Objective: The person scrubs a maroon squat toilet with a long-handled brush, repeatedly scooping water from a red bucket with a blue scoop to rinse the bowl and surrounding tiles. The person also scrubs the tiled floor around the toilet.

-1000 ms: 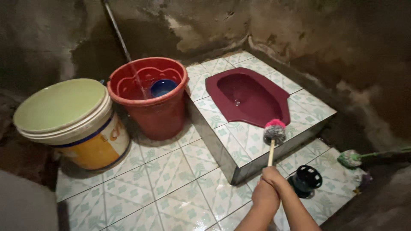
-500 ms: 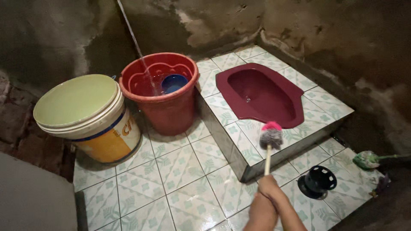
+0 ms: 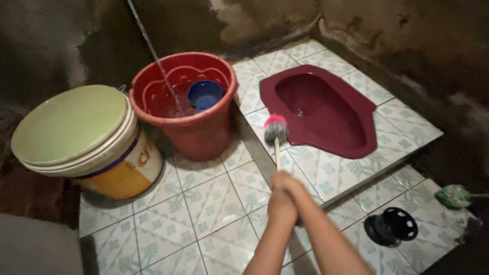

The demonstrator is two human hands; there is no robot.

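Here: both hands [image 3: 283, 196] clenched, fingers [image 3: 279, 179] grasping toilet brush handle [image 3: 277, 155]; bristle head [image 3: 275, 128] beyond fingers, touching maroon squat pan [image 3: 326, 109] rim.

A toilet brush [image 3: 276, 129] with grey bristles, pink top and pale handle stands nearly upright on the tiled step.

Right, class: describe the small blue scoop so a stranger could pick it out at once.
Find the red bucket beside the raised tiled step. Inside it, at the right, sits the blue scoop on the water. It is the only blue thing there, a small round cup.
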